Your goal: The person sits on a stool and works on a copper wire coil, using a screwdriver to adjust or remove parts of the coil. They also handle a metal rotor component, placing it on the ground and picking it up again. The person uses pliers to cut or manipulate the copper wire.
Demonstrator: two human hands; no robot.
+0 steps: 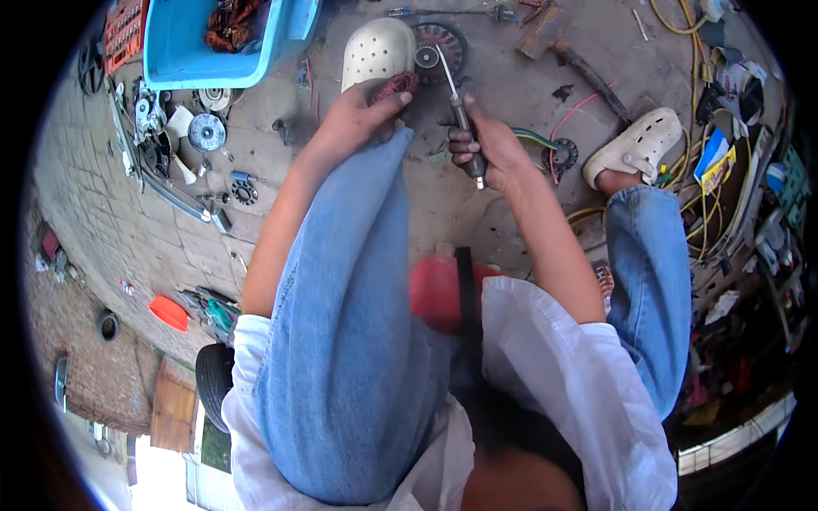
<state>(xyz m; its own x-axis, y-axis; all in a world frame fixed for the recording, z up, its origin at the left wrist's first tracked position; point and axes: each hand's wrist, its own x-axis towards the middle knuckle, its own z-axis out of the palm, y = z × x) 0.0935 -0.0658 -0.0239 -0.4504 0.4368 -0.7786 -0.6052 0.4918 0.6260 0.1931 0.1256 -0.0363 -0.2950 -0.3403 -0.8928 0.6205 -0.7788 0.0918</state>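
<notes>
Between the thumb and fingers of my left hand [365, 117] is a small bundle of reddish-brown copper wire [397, 84], just beside my left clog [375, 49]. My right hand [492, 145] is wrapped around the dark handle of a screwdriver [457, 115]. Its bare metal shaft points up and away, with the tip over a round slotted motor part [447, 51] on the ground. That part has a dark rim and a smaller disc at its left side. The screwdriver tip seems close to it, but I cannot tell whether they touch.
A light blue tub [204, 75] holding copper wire stands at the far left. To the right lie a hammer [588, 81], my right clog [637, 146] and tangled yellow cables [694, 162]. Metal discs [207, 132] and loose parts are scattered left. An orange-red dish [168, 312] lies further back.
</notes>
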